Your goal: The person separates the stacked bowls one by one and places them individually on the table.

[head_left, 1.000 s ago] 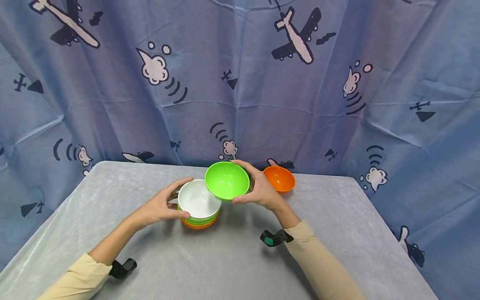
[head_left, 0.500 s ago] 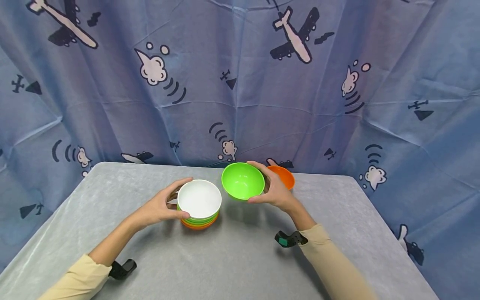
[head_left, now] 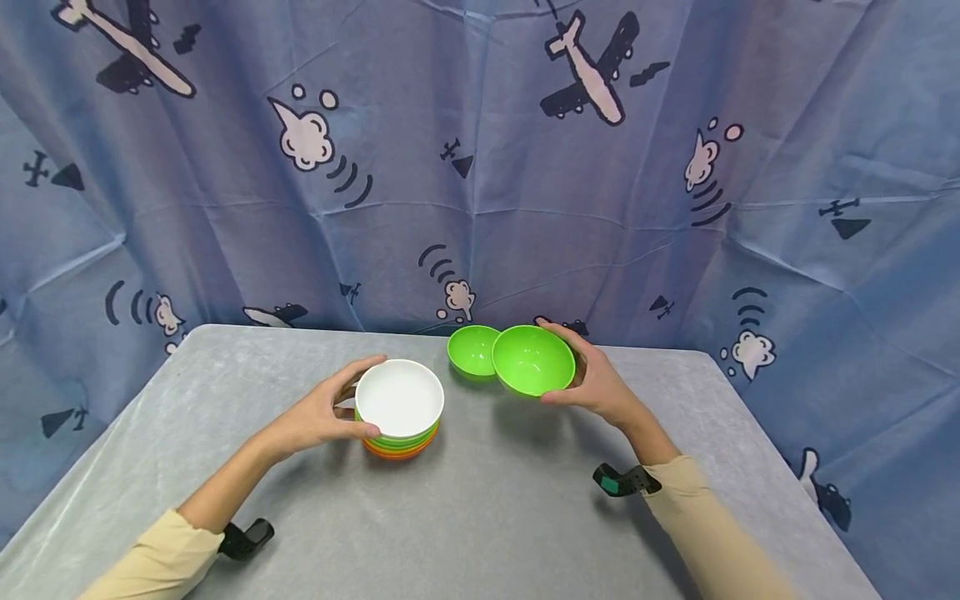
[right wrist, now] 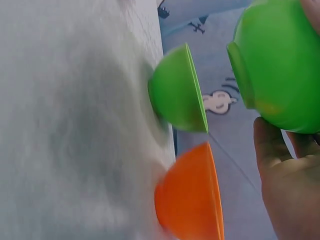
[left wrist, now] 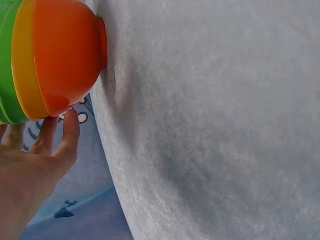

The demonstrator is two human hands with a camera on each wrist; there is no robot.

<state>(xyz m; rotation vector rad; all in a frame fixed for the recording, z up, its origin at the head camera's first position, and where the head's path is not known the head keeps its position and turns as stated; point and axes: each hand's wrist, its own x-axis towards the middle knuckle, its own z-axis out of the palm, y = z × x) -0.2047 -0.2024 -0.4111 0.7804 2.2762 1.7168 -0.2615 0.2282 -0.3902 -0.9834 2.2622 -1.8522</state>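
Observation:
My left hand (head_left: 324,410) grips the side of a stack of nested bowls. A white bowl (head_left: 399,398) tops the stack; green bowls (left wrist: 7,75), a yellow-orange one (left wrist: 24,55) and an orange one (left wrist: 70,52) show beneath it in the left wrist view. My right hand (head_left: 600,385) holds a green bowl (head_left: 532,360) above the table, thumb at its near side and fingers on the far side. Behind it, a second green bowl (head_left: 472,352) stands on the table. An orange bowl (right wrist: 190,197) stands beside that one in the right wrist view; the head view hides it.
The table (head_left: 450,525) wears a pale grey cloth. A blue curtain (head_left: 480,167) with printed planes hangs close behind the table's back edge. Dark straps circle both wrists.
My right hand has carried its green bowl to the right, off the stack's side. The standing green bowl has come into sight and the orange bowl is covered. My left hand stays put.

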